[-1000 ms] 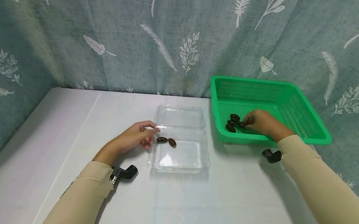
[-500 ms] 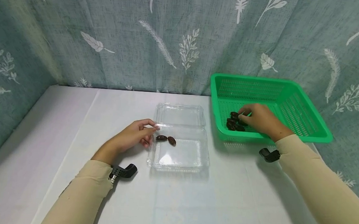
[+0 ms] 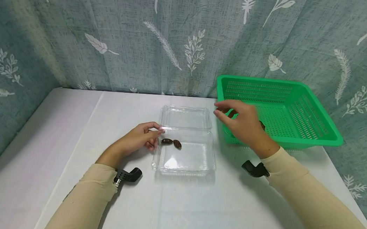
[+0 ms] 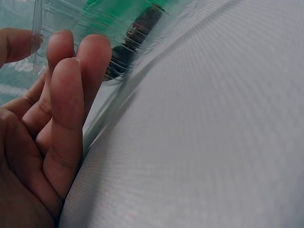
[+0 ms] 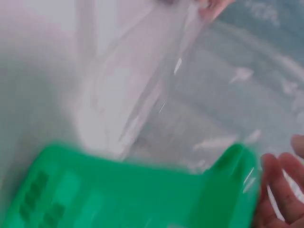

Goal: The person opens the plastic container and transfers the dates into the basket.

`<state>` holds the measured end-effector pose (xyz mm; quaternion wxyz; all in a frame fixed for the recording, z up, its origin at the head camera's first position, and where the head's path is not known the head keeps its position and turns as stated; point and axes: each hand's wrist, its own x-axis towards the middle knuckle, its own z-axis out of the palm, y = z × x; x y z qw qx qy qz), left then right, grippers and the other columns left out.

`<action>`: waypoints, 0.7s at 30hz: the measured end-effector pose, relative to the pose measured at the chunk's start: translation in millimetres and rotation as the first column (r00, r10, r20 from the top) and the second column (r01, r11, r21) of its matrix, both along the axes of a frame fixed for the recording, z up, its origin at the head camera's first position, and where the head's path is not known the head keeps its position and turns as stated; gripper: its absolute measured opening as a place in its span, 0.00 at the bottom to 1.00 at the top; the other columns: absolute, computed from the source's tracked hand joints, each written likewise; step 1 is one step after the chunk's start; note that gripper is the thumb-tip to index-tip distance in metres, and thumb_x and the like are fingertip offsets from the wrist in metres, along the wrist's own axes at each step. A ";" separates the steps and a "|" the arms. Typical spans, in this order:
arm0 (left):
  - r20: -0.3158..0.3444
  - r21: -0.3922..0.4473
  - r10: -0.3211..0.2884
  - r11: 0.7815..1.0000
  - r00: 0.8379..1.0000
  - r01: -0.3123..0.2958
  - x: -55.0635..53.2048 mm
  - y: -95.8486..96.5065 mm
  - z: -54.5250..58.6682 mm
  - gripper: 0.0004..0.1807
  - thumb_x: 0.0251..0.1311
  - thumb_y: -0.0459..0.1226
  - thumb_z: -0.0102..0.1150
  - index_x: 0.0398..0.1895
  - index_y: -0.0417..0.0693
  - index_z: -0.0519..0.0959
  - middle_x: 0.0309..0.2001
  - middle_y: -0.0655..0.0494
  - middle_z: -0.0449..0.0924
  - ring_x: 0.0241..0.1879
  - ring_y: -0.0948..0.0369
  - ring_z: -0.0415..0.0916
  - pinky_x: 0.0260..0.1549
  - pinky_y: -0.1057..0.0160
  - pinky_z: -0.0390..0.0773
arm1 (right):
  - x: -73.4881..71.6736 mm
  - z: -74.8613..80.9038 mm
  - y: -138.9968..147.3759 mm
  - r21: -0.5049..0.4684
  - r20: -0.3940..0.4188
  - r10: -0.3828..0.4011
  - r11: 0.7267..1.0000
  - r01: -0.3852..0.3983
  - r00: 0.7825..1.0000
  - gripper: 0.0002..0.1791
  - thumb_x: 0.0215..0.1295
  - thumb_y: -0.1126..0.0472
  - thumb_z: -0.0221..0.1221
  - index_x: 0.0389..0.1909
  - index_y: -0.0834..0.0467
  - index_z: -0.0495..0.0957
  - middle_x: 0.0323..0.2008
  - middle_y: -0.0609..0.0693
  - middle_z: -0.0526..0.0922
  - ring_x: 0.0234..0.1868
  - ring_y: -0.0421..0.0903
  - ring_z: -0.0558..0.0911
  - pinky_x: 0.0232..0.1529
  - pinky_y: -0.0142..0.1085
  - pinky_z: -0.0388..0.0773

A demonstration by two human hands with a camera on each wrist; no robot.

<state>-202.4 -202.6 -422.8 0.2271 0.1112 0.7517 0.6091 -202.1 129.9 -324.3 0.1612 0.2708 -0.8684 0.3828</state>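
Observation:
In the head view my left hand point(image 3: 140, 140) pinches the left edge of a clear plastic clamshell box point(image 3: 190, 158), its lid laid back. The left wrist view shows the box edge between thumb and fingers point(image 4: 66, 99). Inside, near that edge, lie two dark brown dates, one flat point(image 3: 166, 141) and one slanted point(image 3: 177, 144). My right hand point(image 3: 244, 125) is raised over the left rim of a green plastic basket point(image 3: 298, 137), thumb and forefinger bent towards each other. Whether a date sits between them is unclear. It hides most of the basket's dates; one dark bit point(image 3: 262, 125) shows behind it.
A white cloth point(image 3: 184, 205) covers the table. Behind it hangs a grey-green curtain point(image 3: 127, 55) with white leaf prints. The basket stands right of the box, with a narrow gap between them.
My right hand has lifted from the dates in the basket and moved left to its rim, towards the box. The left hand, the box and the two dates in it stay put.

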 end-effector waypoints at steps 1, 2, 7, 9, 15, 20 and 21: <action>0.000 0.000 0.001 1.000 1.000 -0.001 0.5 -0.7 0.4 0.18 0.74 0.40 0.51 0.57 0.36 0.69 0.20 0.58 0.73 0.21 0.64 0.78 0.25 0.65 0.84 | 3.7 -0.7 -5.6 -0.026 -0.008 0.026 0.999 -0.026 1.000 0.11 0.64 0.64 0.66 0.47 0.61 0.85 0.38 0.53 0.88 0.37 0.42 0.83 0.36 0.30 0.81; 0.000 -0.001 -0.001 1.000 1.000 0.001 0.9 -1.3 0.6 0.18 0.74 0.40 0.51 0.57 0.36 0.69 0.20 0.58 0.73 0.21 0.64 0.78 0.26 0.65 0.84 | 8.0 -1.2 -11.1 -0.049 -0.005 0.051 0.998 -0.051 0.999 0.11 0.63 0.65 0.67 0.47 0.61 0.85 0.38 0.52 0.88 0.36 0.41 0.83 0.35 0.30 0.81; -0.008 0.003 -0.010 1.000 1.000 0.010 1.4 -2.9 1.5 0.18 0.74 0.41 0.51 0.57 0.36 0.69 0.21 0.59 0.73 0.21 0.64 0.78 0.26 0.65 0.84 | 24.2 -9.9 -32.8 -0.109 0.067 0.149 0.984 -0.141 0.987 0.12 0.64 0.65 0.65 0.48 0.60 0.85 0.38 0.52 0.88 0.37 0.41 0.83 0.36 0.30 0.82; -0.013 0.005 -0.004 1.000 1.000 0.004 1.3 -2.6 1.5 0.17 0.74 0.41 0.50 0.56 0.37 0.70 0.21 0.59 0.73 0.21 0.64 0.78 0.26 0.65 0.84 | 26.7 -15.0 -39.8 -0.116 0.097 0.169 0.981 -0.157 0.981 0.12 0.64 0.65 0.65 0.48 0.60 0.85 0.38 0.51 0.88 0.37 0.41 0.83 0.36 0.31 0.83; 0.001 0.008 0.001 1.000 1.000 -0.001 1.3 -1.7 -0.2 0.17 0.74 0.41 0.50 0.56 0.37 0.70 0.20 0.58 0.73 0.21 0.64 0.78 0.25 0.66 0.83 | 29.3 -28.8 -59.2 -0.131 0.167 0.187 0.977 -0.167 0.968 0.11 0.64 0.64 0.66 0.47 0.58 0.86 0.38 0.50 0.89 0.37 0.41 0.84 0.36 0.32 0.84; -0.003 -0.015 0.001 1.000 1.000 -0.001 2.1 -1.4 0.7 0.18 0.74 0.42 0.51 0.57 0.38 0.70 0.21 0.58 0.75 0.21 0.63 0.78 0.26 0.65 0.84 | 29.6 -36.3 -73.9 -0.121 0.218 0.190 0.979 -0.166 0.957 0.10 0.65 0.61 0.66 0.46 0.57 0.86 0.37 0.47 0.89 0.37 0.40 0.84 0.36 0.35 0.85; -0.007 -0.018 0.005 1.000 1.000 -0.005 2.3 -1.5 1.3 0.18 0.74 0.42 0.51 0.57 0.39 0.71 0.21 0.58 0.75 0.20 0.63 0.78 0.26 0.65 0.84 | 29.2 -37.4 -76.5 -0.123 0.230 0.190 0.979 -0.166 0.954 0.10 0.65 0.61 0.66 0.45 0.57 0.87 0.38 0.47 0.89 0.36 0.40 0.83 0.36 0.36 0.85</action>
